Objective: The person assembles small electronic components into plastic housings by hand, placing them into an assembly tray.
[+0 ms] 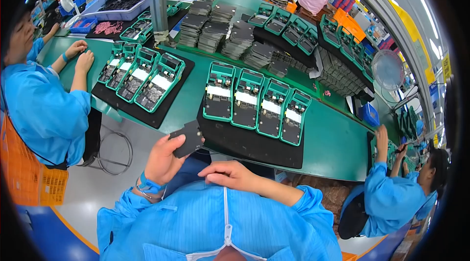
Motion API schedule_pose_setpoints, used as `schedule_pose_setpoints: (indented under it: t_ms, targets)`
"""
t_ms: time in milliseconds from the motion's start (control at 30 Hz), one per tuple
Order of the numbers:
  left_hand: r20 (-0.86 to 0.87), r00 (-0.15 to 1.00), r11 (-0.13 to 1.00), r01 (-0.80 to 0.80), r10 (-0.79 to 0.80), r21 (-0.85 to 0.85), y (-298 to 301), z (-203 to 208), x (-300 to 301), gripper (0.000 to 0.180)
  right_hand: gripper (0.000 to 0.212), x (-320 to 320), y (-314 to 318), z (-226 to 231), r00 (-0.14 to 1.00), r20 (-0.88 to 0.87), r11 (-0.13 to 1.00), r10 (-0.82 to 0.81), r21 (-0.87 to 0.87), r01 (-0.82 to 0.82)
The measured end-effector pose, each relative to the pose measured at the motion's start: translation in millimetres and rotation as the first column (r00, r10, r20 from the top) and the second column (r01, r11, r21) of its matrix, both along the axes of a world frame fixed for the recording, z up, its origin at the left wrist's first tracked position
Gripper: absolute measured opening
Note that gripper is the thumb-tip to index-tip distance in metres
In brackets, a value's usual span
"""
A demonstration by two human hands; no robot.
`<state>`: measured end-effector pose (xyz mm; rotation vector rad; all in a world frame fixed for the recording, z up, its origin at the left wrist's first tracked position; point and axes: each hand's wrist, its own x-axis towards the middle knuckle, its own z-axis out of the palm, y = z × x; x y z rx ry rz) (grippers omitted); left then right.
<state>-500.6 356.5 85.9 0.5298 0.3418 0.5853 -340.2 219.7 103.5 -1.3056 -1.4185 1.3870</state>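
My left hand [164, 159] grips a flat black plate [188, 138] with cut-out edges, thumb on top, just off the table's near edge. In front of my body, my right hand [230, 175] is loosely bent, its fingers partly stretched and apart, with nothing visible in it. Beyond my hands, several green-framed device housings [246, 98] lie in a row on a black mat [249, 143]. Each has dark inner parts and a white strip across its middle.
More green housings [156, 82] rest on another mat at the left. Stacks of black plates [213, 33] stand behind, beside a metal post [157, 6]. Co-workers in blue sit at left [46, 109] and right [391, 197]. A fan [387, 69] stands at the right.
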Motion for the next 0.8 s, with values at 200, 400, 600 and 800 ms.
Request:
schedule_pose_setpoints:
  t_ms: [200,400,600,800]
  targets:
    - [0.02,1.0,0.996,-0.006,0.004,0.085,4.0,33.0,12.5,0.037,0.045,16.5,-43.7,-28.8,0.445,-0.762,0.883,-0.47,-0.401,0.246]
    - [0.081,0.997,0.996,0.009,-0.016,0.091,15.0,33.7,12.8,0.041,0.043,49.0,-69.7,-45.6,0.135,-0.899,0.875,-0.416,-0.356,0.329]
    - [0.15,0.989,1.0,0.011,-0.008,-0.02,19.8,29.7,9.4,0.041,0.062,63.0,-57.0,-37.3,0.124,-0.9,0.879,-0.419,-0.367,0.305]
    - [0.109,0.994,0.998,-0.006,0.013,-0.065,24.4,22.2,5.2,0.041,0.056,66.6,-55.5,-34.8,0.236,-0.87,0.877,-0.433,-0.346,0.334]
